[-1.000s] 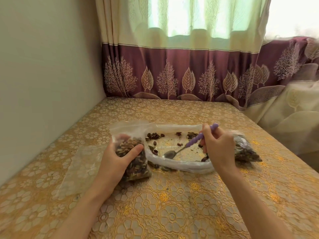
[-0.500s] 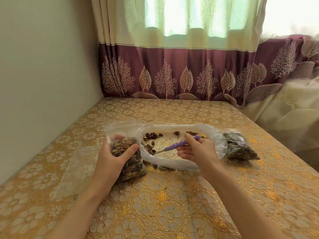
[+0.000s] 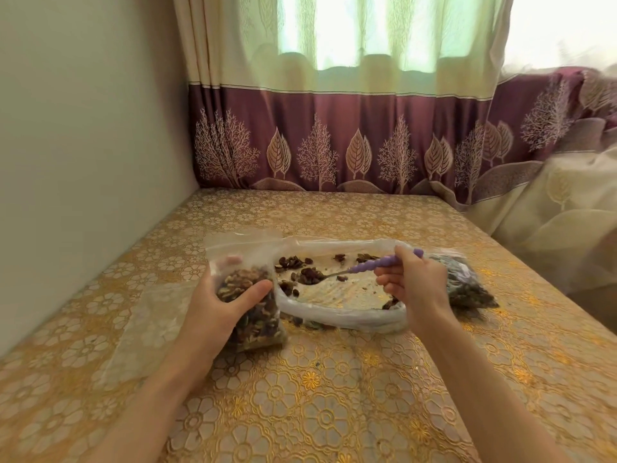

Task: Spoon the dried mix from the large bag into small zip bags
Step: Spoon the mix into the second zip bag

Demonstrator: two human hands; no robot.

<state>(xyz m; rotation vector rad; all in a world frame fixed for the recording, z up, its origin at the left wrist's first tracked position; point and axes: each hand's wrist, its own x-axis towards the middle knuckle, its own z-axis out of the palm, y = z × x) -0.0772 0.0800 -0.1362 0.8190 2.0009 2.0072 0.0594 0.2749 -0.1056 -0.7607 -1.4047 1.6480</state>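
Now left hand (image 3: 217, 302) grips the small zip bag (image 3: 253, 305), thumb and fingers wrapped round it, bag upright and mostly full, just left of the large bag (image 3: 337, 295). Right hand (image 3: 414, 285) pinches the purple-handled spoon (image 3: 364, 267), bowl heaped with dried mix (image 3: 309, 275), near the zip bag mouth. Second filled bag (image 3: 467, 289) lies far right on the gold tablecloth (image 3: 334, 396). Risk: heaped load tips off, or floppy mouth folds shut and mix spills
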